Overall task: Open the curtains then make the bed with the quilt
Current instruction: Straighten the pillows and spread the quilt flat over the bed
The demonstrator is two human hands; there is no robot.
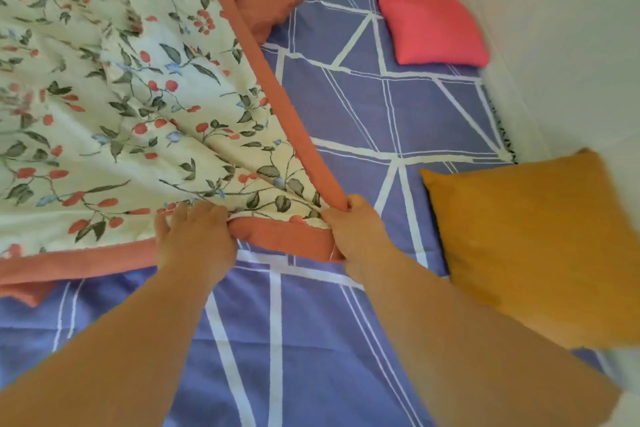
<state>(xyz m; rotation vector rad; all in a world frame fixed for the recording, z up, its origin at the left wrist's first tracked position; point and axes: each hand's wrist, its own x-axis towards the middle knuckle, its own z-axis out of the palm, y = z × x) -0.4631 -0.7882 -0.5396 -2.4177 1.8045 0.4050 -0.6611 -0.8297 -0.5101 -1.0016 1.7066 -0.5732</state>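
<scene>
A cream quilt [121, 97] with a leaf-and-berry print and a terracotta border lies over the left half of the bed. Its near right corner is pinched between my two hands. My left hand [194, 239] grips the near border edge. My right hand [353, 232] holds the corner where the near border meets the right border. The border stretch between them is lifted and creased. The bed sheet [363, 107] below is purple with white lines. No curtains are in view.
An orange pillow [540, 246] lies at the right, close to my right forearm. A pink pillow [429, 17] sits farther back by the white wall [561, 45]. A terracotta corner of the quilt [263, 7] is folded back near the top.
</scene>
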